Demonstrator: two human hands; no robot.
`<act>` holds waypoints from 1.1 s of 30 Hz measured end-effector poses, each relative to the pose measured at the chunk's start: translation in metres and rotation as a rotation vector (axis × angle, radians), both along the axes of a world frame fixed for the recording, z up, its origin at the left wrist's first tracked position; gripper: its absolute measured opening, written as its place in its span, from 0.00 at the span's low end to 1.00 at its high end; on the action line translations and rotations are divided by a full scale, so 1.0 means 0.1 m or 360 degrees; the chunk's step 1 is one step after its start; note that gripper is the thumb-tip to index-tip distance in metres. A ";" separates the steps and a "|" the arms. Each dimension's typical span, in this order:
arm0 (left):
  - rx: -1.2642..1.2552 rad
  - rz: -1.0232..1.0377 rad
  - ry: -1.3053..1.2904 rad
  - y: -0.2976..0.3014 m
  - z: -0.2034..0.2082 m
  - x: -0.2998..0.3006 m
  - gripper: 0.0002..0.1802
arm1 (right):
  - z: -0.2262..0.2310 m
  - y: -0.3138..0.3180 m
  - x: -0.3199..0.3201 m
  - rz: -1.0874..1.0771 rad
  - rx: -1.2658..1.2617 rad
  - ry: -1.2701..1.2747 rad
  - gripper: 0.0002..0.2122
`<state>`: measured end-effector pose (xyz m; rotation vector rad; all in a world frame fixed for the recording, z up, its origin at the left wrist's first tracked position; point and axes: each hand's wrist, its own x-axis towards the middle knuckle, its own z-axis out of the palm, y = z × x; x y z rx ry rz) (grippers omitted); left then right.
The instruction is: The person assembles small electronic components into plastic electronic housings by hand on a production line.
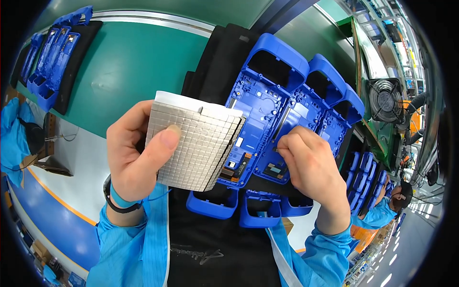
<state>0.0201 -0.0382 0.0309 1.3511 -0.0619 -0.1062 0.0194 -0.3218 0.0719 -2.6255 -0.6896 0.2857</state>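
Observation:
My left hand (134, 153) grips a sheet of small silver-grey square pads (191, 148) on white backing, its thumb lying across the front. The sheet is held up, covering part of the nearest blue plastic housing (256, 103). Over the middle blue housing (300, 106), my right hand (311, 162) has its fingers pinched together, close to or touching the inner surface. Whatever lies between those fingertips is too small or hidden to make out. A third blue housing (331, 129) lies on the right, partly behind the right hand. Each housing has a loop-shaped end frame.
Black foam mats (217, 67) lie under the housings on a green table (129, 71). More blue housings (55, 62) lie at far left, others (361, 177) at right. A fan (385, 100) stands beyond the right edge. A co-worker in blue (380, 213) is at far right.

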 end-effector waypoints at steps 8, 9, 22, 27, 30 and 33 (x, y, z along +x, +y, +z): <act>0.0055 -0.0035 -0.0028 0.01 0.01 0.00 0.18 | 0.03 0.03 0.02 0.0000 -0.0068 0.0028 0.04; 0.0041 -0.0040 -0.0019 0.00 0.01 0.01 0.18 | 0.03 0.03 0.02 0.0000 -0.0069 0.0030 0.04; 0.0027 -0.0068 -0.0020 -0.01 0.00 0.00 0.19 | 0.02 -0.01 -0.01 0.0011 -0.0038 -0.0022 0.06; -0.0001 -0.0036 -0.0024 -0.02 -0.01 -0.02 0.19 | 0.01 -0.05 -0.06 0.0018 0.0022 -0.0051 0.07; -0.0017 -0.0034 -0.0034 0.00 -0.01 -0.03 0.19 | 0.03 -0.08 -0.17 -0.0019 0.0119 -0.0088 0.08; -0.0005 -0.0077 -0.0053 0.00 -0.01 -0.02 0.19 | -0.02 -0.08 -0.25 -0.0077 0.0051 -0.0146 0.08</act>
